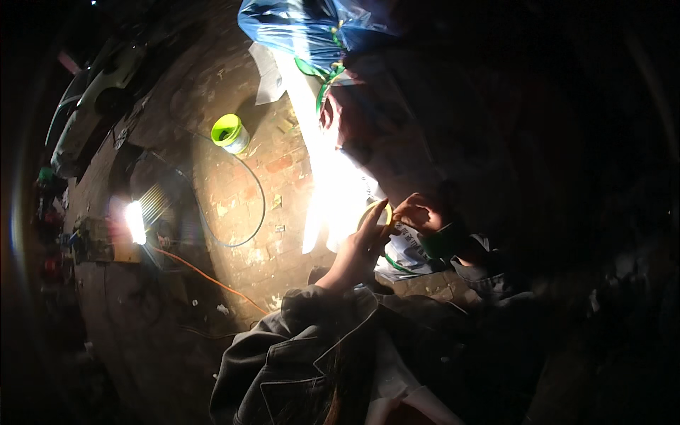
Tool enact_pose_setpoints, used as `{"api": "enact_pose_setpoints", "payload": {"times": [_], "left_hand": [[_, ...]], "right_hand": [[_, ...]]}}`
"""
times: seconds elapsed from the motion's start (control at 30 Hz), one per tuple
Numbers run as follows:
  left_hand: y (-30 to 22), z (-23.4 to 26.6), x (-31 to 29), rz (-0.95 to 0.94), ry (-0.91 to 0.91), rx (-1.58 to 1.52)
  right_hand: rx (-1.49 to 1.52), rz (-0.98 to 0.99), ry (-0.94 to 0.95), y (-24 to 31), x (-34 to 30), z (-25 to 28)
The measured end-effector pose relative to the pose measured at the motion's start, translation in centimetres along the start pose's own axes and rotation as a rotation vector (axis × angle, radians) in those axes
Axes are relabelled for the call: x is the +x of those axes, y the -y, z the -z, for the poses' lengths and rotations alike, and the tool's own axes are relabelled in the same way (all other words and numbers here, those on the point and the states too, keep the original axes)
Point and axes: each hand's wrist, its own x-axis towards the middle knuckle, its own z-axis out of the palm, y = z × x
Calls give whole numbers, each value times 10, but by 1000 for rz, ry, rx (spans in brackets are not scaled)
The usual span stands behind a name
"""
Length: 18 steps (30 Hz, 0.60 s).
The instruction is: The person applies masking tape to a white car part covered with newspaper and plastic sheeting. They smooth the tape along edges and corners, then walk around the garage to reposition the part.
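A glaring lamp (pixel 136 222) at left blows out to white, and a pale strip (pixel 329 184) near centre is overexposed. Deep shadow swallows most of the right side; fisheye distortion bends edges toward the rim, where bluish flare (pixel 15 212) streaks far left.

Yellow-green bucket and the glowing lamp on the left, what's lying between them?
In the head view, part of a thin looping cable crosses the floor between the bucket and the lamp.
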Motion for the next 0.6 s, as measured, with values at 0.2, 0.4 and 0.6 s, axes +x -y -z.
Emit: {"api": "enact_pose_setpoints", "payload": {"times": [0.2, 0.4, 0.6], "left_hand": [[2, 9, 1, 99, -49, -52], [14, 12, 12, 212, -156, -3], [14, 6, 20, 168, -212, 122]], "right_hand": [[-196, -422, 53, 52, 9, -2], [-380, -408, 75, 93, 33, -5], [-367, -375, 99, 96, 49, 15]]}}
